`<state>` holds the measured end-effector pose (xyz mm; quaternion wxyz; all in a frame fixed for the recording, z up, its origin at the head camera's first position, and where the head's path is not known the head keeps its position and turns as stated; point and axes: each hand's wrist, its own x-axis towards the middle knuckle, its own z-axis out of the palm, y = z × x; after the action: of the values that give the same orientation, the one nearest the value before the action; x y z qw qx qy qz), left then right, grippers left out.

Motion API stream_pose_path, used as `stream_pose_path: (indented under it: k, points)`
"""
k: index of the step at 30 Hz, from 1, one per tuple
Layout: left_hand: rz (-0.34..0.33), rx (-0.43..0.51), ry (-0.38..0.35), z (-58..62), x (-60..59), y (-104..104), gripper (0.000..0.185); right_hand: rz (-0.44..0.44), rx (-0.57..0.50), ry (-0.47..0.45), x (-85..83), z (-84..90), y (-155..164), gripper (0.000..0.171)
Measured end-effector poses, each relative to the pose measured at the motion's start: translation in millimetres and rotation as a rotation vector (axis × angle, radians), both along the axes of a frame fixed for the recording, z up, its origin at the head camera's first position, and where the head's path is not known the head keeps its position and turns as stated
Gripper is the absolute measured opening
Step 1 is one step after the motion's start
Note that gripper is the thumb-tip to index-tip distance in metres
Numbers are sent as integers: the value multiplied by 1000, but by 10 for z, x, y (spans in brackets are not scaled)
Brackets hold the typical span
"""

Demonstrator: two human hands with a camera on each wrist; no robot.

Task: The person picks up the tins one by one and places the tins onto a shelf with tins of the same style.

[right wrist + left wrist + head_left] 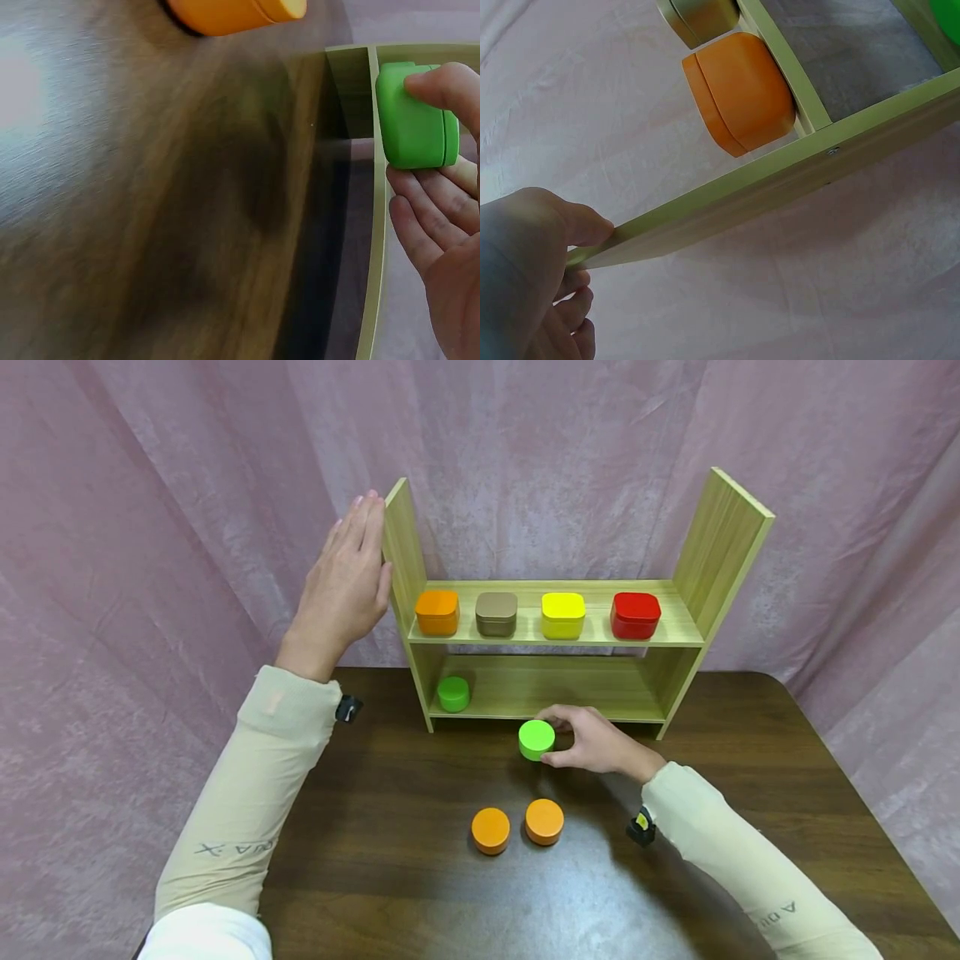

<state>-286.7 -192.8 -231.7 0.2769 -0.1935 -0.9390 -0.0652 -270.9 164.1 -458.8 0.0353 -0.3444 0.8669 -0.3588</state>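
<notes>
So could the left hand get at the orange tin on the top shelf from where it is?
Probably yes. The left hand rests on the rack's left side panel, and the orange tin sits just inside it, with the shelf's front open and nothing before it.

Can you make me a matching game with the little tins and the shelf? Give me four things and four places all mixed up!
Things:
1. red tin
2. light green tin
3. dark green tin
4. two orange round tins

Places:
A. on the table, nearest the person
B. lower shelf, left end
C. upper shelf, right end
D. held in the right hand, in front of the shelf

Pairs: 1-C, 2-D, 3-B, 4-A
</notes>
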Motion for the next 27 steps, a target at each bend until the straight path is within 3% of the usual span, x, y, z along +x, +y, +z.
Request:
stream_pose_path:
  k: [12,27]
  points:
    - [11,-10,-21,24,-1,-5,72,-61,-24,-22,-220,66,-263,54]
    - [3,-11,-24,16,-2,-18,71,-167,-43,-37,-395,9,-526,60]
